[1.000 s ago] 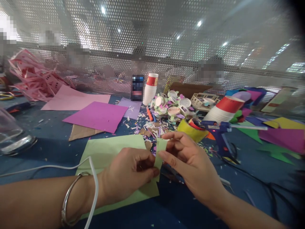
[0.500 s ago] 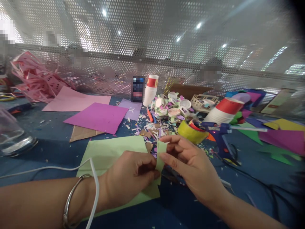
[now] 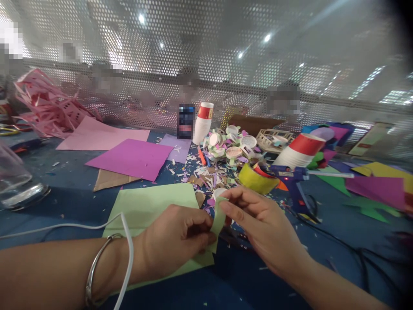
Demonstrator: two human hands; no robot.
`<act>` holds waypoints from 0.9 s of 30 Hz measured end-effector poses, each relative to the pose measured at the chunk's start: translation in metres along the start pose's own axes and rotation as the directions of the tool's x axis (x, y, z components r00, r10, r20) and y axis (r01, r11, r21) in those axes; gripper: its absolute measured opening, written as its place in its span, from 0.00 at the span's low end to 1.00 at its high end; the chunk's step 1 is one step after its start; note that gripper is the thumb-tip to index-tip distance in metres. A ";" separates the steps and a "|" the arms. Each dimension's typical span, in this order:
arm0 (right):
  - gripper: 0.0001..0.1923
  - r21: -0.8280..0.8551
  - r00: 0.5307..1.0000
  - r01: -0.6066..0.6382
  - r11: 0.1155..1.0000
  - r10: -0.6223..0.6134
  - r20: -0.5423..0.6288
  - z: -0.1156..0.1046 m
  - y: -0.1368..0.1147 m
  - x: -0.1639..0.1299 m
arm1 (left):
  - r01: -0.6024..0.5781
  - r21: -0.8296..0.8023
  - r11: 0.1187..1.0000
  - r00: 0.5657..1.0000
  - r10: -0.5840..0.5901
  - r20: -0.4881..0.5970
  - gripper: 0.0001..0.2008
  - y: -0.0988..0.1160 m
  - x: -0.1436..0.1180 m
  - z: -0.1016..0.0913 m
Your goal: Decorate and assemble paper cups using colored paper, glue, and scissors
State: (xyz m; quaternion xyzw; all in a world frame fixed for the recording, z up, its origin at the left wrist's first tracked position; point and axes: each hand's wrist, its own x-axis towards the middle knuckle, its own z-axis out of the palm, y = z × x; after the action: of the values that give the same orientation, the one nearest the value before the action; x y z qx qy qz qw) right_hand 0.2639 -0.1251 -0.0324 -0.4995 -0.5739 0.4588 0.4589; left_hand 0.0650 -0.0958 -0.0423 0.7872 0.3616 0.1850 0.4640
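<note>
both hands pinching green paper strip, strip now curled over, right hand shifted lower

Single head-worn view, facing forward and down, close over table

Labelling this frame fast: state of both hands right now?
Left hand: closed, pinching the small light green paper strip.
Right hand: closed, fingertips pinching the same strip's upper end.
</note>
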 end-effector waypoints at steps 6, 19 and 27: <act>0.10 -0.029 1.000 0.011 1.000 -0.011 0.010 -0.002 -0.001 0.001 | -0.011 -0.005 1.000 1.000 0.011 0.009 0.08 -0.002 0.001 0.001; 0.11 -0.060 0.999 0.044 0.997 -0.042 0.034 -0.003 -0.001 -0.002 | -0.030 -0.072 0.997 0.992 0.039 0.124 0.03 0.003 -0.006 0.002; 0.11 -0.052 0.998 0.045 0.998 -0.042 0.055 -0.002 0.002 -0.001 | -0.025 -0.128 0.991 0.990 0.042 0.136 0.05 0.014 -0.011 0.004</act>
State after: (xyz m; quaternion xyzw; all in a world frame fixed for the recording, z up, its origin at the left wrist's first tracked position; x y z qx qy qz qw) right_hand 0.2658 -0.1257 -0.0343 -0.4862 -0.6088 0.4467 0.4397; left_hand 0.0658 -0.1110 -0.0319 0.7732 0.3030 0.1602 0.5335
